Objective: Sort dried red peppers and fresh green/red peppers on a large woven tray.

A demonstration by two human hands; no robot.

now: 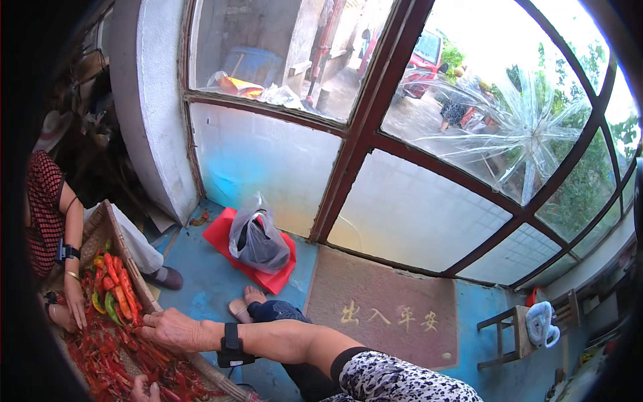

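A wide woven basket at the lower left holds red chilli peppers. Larger fresh peppers, red, orange and a few green, lie heaped toward its far end. My right hand reaches over the near rim with its fingers curled together above the chillies; what they grip is hidden. At the lower edge, only part of my left hand shows, low among the chillies, its fingers bent in and their contents hard to make out. A black band with a small device is round my right wrist.
Across the basket, a co-worker's hands touch the chillies. A grey plastic bag sits on a red bag on the blue floor. Beyond are a brown doormat, a wooden stool and glazed doors with a cracked pane.
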